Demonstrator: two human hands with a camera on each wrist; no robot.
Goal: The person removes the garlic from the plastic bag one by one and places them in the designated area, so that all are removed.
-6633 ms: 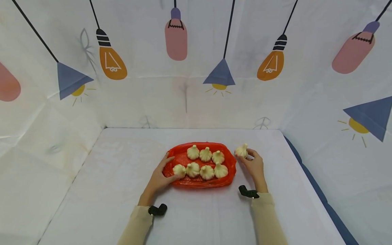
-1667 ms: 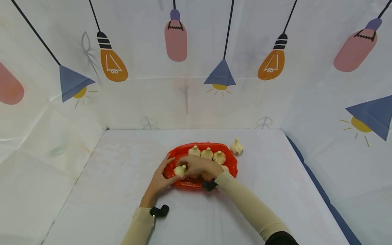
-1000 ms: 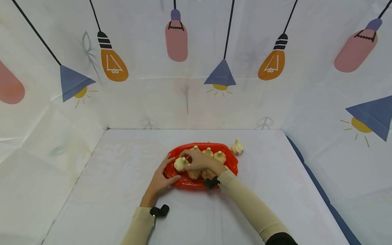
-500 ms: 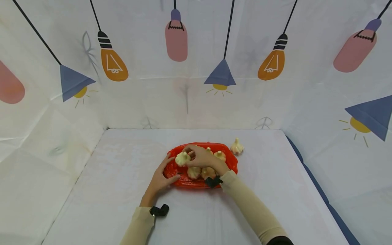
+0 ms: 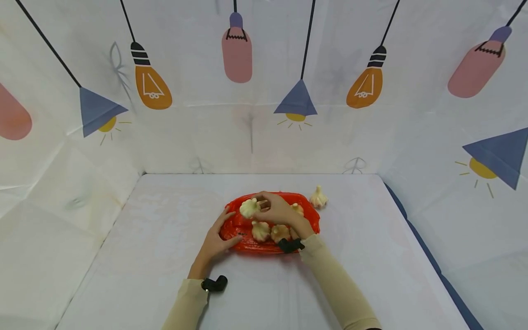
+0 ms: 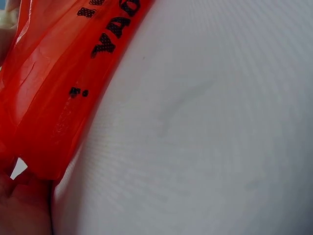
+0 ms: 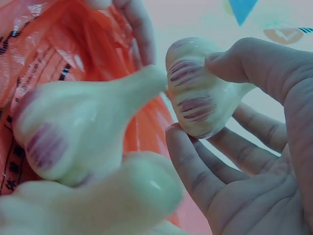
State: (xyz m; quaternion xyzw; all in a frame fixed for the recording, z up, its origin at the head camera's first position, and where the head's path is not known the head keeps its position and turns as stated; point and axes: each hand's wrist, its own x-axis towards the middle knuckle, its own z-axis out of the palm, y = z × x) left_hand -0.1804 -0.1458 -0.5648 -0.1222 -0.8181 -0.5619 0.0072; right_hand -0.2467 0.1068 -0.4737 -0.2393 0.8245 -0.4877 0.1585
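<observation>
A red plastic-lined tray (image 5: 307, 223) sits mid-table with several garlic bulbs (image 5: 261, 230) in it. My right hand (image 5: 255, 206) reaches across the tray and pinches one garlic bulb (image 5: 249, 207) between thumb and fingers, raised over the tray's far left part. The right wrist view shows that bulb (image 7: 198, 88) held by thumb (image 7: 244, 61) and fingers, above another bulb (image 7: 73, 127) in the red plastic (image 7: 54, 54). My left hand (image 5: 218, 236) holds the tray's left end between thumb and fingers. The left wrist view shows only red plastic (image 6: 54, 93) and table.
One garlic bulb (image 5: 318, 198) stands alone on the white table (image 5: 165, 238), just past the tray's far right corner. Printed cloth walls (image 5: 264, 133) close off the back and both sides. A dark blue strip (image 5: 429, 261) runs along the table's right edge.
My right hand, which earlier set a bulb down right of the tray, took a bulb from the tray's front left and has lifted it up and toward the back. The left hand stayed put.
</observation>
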